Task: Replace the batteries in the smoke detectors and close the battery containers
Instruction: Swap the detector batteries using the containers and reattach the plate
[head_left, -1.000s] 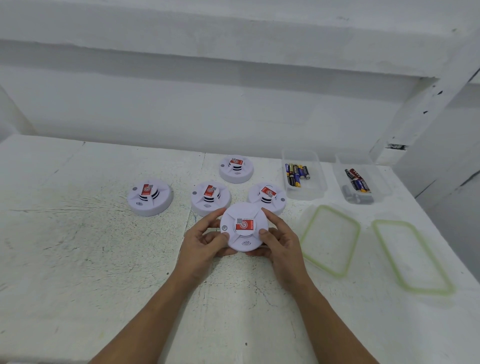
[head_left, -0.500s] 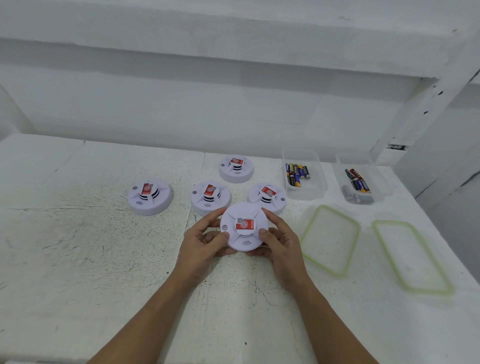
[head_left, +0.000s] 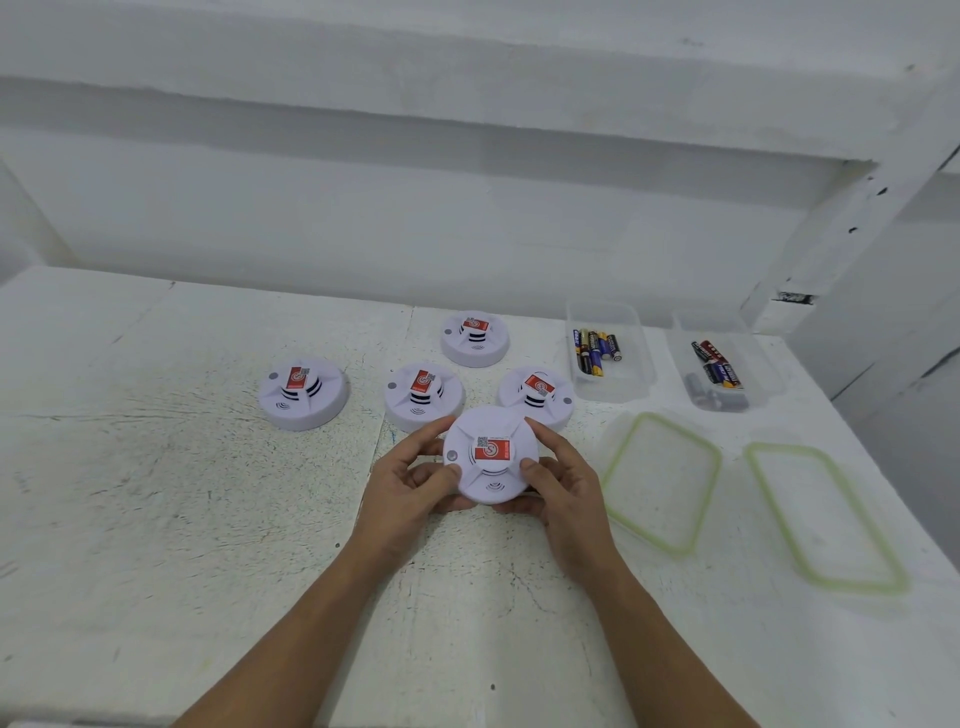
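White scuffed table (head_left: 156, 519), white wall behind. Left hand (head_left: 402, 493) and right hand (head_left: 563, 491) both grip one smoke detector (head_left: 491, 454), label up. Four more detectors sit beyond it.

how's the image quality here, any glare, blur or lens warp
Head view: soft, even light, no glare on the white table; head view: only faint shadows under the left hand, right hand and the smoke detector they hold; head view: the wide lens bows the wall ledge; the smoke detector is sharp, print on the batteries too small to read.
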